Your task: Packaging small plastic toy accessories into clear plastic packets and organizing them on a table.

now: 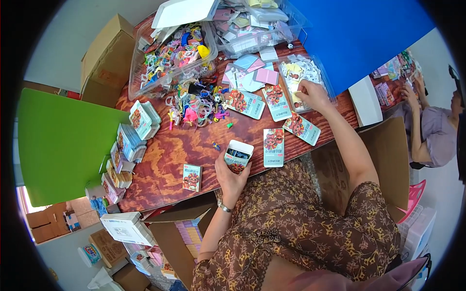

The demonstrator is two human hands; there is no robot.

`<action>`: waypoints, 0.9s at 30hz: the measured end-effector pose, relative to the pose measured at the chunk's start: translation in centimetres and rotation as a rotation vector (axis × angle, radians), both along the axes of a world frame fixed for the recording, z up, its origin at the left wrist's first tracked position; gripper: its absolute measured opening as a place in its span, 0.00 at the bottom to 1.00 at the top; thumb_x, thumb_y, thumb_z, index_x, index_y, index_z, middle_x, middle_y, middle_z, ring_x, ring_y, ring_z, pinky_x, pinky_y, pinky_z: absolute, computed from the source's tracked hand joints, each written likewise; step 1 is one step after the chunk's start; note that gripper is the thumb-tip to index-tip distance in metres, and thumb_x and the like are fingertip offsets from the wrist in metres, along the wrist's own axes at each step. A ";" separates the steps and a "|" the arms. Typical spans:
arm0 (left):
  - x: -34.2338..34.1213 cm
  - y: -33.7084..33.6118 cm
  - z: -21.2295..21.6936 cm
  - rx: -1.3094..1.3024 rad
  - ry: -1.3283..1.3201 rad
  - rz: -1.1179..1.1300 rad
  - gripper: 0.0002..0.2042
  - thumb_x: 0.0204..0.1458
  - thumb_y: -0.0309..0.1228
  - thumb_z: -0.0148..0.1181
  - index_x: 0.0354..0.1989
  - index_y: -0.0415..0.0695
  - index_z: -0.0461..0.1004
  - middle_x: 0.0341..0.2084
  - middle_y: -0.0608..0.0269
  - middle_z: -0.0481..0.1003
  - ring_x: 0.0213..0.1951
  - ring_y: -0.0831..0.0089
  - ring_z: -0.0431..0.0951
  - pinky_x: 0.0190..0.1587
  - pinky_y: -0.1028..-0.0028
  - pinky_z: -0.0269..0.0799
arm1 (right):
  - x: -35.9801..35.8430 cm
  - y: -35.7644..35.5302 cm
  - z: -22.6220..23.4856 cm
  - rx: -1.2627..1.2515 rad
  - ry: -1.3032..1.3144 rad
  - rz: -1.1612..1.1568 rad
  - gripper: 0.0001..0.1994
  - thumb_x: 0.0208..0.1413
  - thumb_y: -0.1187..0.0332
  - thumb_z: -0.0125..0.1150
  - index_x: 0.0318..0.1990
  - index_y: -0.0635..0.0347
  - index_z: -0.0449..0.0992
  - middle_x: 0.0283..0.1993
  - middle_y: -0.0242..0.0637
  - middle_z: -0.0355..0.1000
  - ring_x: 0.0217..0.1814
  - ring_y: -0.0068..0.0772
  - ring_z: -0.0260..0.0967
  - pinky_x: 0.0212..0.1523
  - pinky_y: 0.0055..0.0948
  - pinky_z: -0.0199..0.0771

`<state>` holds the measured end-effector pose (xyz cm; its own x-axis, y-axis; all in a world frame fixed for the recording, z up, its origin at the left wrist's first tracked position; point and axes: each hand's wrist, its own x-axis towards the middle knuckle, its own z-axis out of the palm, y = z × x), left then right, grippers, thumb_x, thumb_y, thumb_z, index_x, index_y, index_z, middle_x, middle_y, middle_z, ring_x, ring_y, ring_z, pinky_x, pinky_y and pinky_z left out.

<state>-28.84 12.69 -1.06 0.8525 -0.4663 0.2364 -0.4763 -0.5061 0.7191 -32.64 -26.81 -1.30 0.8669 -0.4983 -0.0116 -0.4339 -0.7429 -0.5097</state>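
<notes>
Left hand (230, 178) grips open box (238, 164); right hand (314, 96) over tray (325, 77).
Box mouth-up near the table's (160, 167) edge, presumably against spilling; right hand narrowed, I can't tell around what, if anything; tray likely placed for reach.

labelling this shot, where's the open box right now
In the head view, the open box is near the table's front edge, in the person's left hand, just left of a closed box.
</notes>
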 end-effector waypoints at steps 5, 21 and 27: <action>-0.2 -0.3 0.0 0.000 0.048 -0.001 0.40 0.37 0.33 0.79 0.60 0.37 0.64 0.46 0.48 0.71 0.48 0.50 0.72 0.50 0.57 0.69 | -0.8 -1.2 2.0 0.175 -0.048 -0.071 0.09 0.59 0.66 0.65 0.40 0.60 0.75 0.32 0.37 0.77 0.30 0.29 0.73 0.33 0.30 0.72; -0.3 -1.0 -0.4 -0.001 0.050 -0.018 0.40 0.37 0.33 0.79 0.60 0.36 0.64 0.45 0.47 0.71 0.48 0.50 0.72 0.50 0.58 0.69 | -0.5 -4.0 0.9 0.061 -0.085 -0.195 0.11 0.61 0.64 0.61 0.48 0.55 0.79 0.32 0.45 0.79 0.34 0.44 0.77 0.36 0.40 0.75; -0.3 -0.9 -0.5 -0.018 0.065 -0.002 0.40 0.37 0.33 0.79 0.60 0.36 0.64 0.45 0.47 0.70 0.48 0.50 0.72 0.50 0.58 0.69 | -1.3 -2.2 2.1 -0.192 0.262 0.008 0.12 0.62 0.62 0.55 0.48 0.49 0.82 0.43 0.49 0.79 0.46 0.54 0.77 0.48 0.49 0.76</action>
